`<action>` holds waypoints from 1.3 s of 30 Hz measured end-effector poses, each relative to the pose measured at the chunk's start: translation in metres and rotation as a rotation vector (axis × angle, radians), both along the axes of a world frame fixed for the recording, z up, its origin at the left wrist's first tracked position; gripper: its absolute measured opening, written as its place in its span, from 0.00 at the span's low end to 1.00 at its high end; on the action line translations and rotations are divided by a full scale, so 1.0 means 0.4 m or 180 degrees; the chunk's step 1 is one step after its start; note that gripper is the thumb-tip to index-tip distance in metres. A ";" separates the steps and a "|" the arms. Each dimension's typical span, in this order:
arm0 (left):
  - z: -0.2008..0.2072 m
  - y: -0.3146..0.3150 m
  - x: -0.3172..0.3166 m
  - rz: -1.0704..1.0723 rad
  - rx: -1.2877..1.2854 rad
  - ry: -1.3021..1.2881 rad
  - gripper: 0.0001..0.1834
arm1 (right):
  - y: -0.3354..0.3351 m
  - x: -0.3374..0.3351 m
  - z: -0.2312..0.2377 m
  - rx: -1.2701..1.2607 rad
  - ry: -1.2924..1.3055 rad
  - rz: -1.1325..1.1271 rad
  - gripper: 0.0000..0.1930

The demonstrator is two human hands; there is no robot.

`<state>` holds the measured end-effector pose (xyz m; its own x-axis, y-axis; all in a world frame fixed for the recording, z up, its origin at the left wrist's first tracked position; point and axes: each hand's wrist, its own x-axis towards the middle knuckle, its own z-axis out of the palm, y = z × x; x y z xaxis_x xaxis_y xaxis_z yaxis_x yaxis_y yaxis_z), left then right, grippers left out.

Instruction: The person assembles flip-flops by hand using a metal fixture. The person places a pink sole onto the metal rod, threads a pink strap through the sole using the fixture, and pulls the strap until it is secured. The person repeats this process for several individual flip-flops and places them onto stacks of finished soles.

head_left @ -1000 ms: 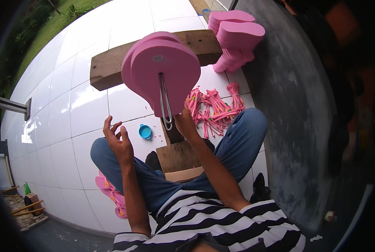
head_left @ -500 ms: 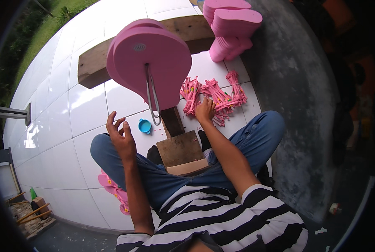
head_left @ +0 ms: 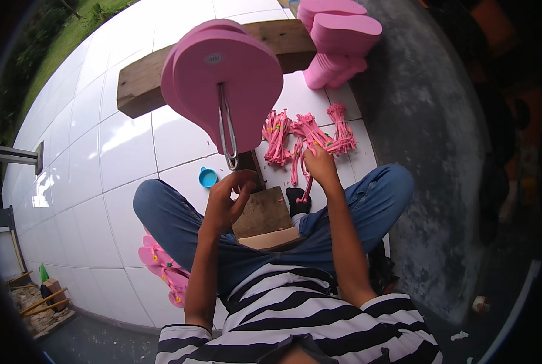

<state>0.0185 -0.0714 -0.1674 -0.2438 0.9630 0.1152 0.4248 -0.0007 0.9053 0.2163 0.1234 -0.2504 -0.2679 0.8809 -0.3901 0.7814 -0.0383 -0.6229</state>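
A pink flip-flop sole (head_left: 222, 79), with another behind it, sits at the wooden beam before me. A long metal wire hook (head_left: 227, 130) sticks out of the sole's middle and hangs down. My left hand (head_left: 227, 197) is just below the hook's looped end, fingers curved and thumb apart, with nothing seen in it. In my right hand (head_left: 321, 165) a pink flip-flop strap (head_left: 306, 191) is pinched, its end dangling above my right foot. Beside that hand lie bundles of pink straps (head_left: 310, 130) with small yellow and green ornaments, tied together.
Several pink soles (head_left: 338, 42) are stacked at the far right. A small blue cup (head_left: 208, 177) stands on the white tiles left of the post. The wooden beam (head_left: 140, 88) crosses behind the sole; a wooden board (head_left: 262, 213) lies between my legs. Finished pink flip-flops (head_left: 162, 261) lie by my left knee.
My right hand has drawn back from the bundles with a strap in it. My left hand has moved right, to under the metal hook.
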 end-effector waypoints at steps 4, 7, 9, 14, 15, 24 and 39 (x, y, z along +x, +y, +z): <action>0.015 0.062 0.103 0.0230 0.0363 0.0272 0.29 | -0.091 0.047 0.204 -0.2073 0.2375 0.0525 0.10; 0.030 0.101 0.135 -0.0288 0.0528 0.0220 0.32 | -0.130 0.066 0.301 -0.2927 0.2949 0.0625 0.13; 0.024 0.089 0.142 -0.0390 0.0344 0.0099 0.22 | -0.148 0.072 0.358 -0.2646 0.2847 0.0718 0.14; 0.119 0.004 0.105 -0.0871 -0.0190 0.0181 0.06 | -0.146 0.105 0.449 -0.2566 0.1808 0.1829 0.13; 0.137 -0.013 0.091 -0.1039 -0.0079 0.0486 0.05 | -0.149 0.113 0.466 -0.2050 0.1475 0.2281 0.13; 0.185 -0.201 -0.111 -0.0040 -0.0372 0.0334 0.05 | -0.152 0.244 0.750 0.0145 0.0563 0.2166 0.07; -0.102 -0.045 0.104 -0.0230 -0.1120 0.0969 0.19 | -0.241 -0.117 0.634 0.1431 0.3302 0.0963 0.05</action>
<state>0.0600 -0.0892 -0.2083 -0.1806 0.9695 -0.1654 0.6812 0.2446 0.6900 0.1696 0.0271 0.0032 -0.4973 0.7298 0.4691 -0.1700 0.4482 -0.8776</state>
